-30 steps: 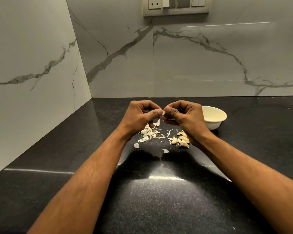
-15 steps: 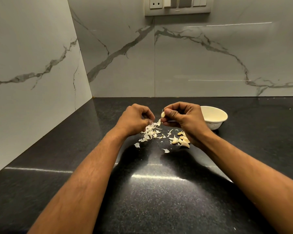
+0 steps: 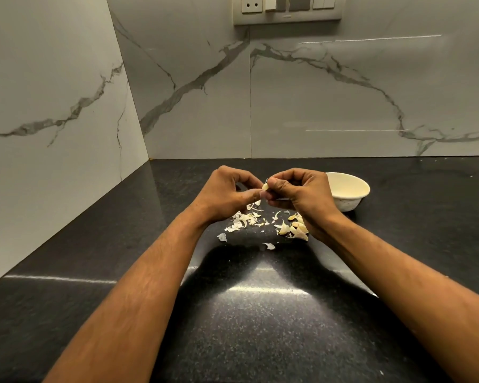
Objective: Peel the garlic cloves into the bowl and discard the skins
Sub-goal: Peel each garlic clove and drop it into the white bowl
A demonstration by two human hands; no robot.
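Note:
My right hand (image 3: 299, 193) pinches a pale garlic clove (image 3: 265, 186) between thumb and fingers, held above the black counter. My left hand (image 3: 227, 193) is curled beside it, its thumb and fingertips meeting the clove's lower end. Under the hands lies a scatter of white garlic skins (image 3: 244, 219). A small heap of garlic cloves (image 3: 292, 229) sits just right of the skins, partly hidden by my right wrist. A cream bowl (image 3: 349, 193) stands behind my right hand; its inside is partly hidden.
The black speckled counter (image 3: 246, 327) runs into a corner of marble-look walls at the left and back. A switch and socket plate (image 3: 286, 9) is high on the back wall. Two loose skin flakes (image 3: 221, 237) lie nearer to me.
My left hand, which had dropped toward the skin pile half a second ago, has come back up to the clove. My right hand has kept hold of the clove.

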